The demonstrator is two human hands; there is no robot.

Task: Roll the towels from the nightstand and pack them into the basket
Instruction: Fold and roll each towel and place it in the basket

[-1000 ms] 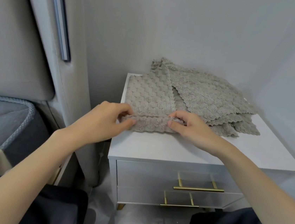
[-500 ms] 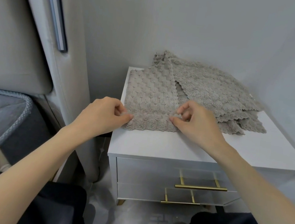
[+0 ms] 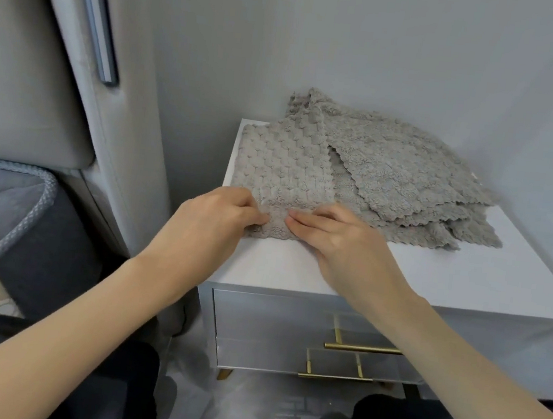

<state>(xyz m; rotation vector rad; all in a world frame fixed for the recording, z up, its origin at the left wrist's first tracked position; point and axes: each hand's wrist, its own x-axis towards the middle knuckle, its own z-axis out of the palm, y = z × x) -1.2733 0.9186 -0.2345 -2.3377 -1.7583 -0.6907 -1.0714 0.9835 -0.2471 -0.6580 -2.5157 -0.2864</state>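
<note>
Hands work at the near edge of the nightstand [image 3: 466,282]. Left hand [image 3: 212,215] is curled round the near hem of the folded towel [image 3: 283,165], pinching it. Right hand [image 3: 339,247], just beside it at 3 o'clock, has its fingers laid over the same hem with the thumb hidden, and appears to pinch too.

Risks, my judgement:
- Both grips sit close together at mid-hem, so the outer corners may lag and the roll could cone or spring open.
- Plush cloth on a smooth white top may skate toward 12 instead of winding.

Towel strip runs from the fingertips toward 12 o'clock. Its right edge touches the towel pile [image 3: 400,168], which lies at 1 to 2 o'clock of the right hand. A roll travelling that way could snag and drag the pile. Basket is not in view.
</note>
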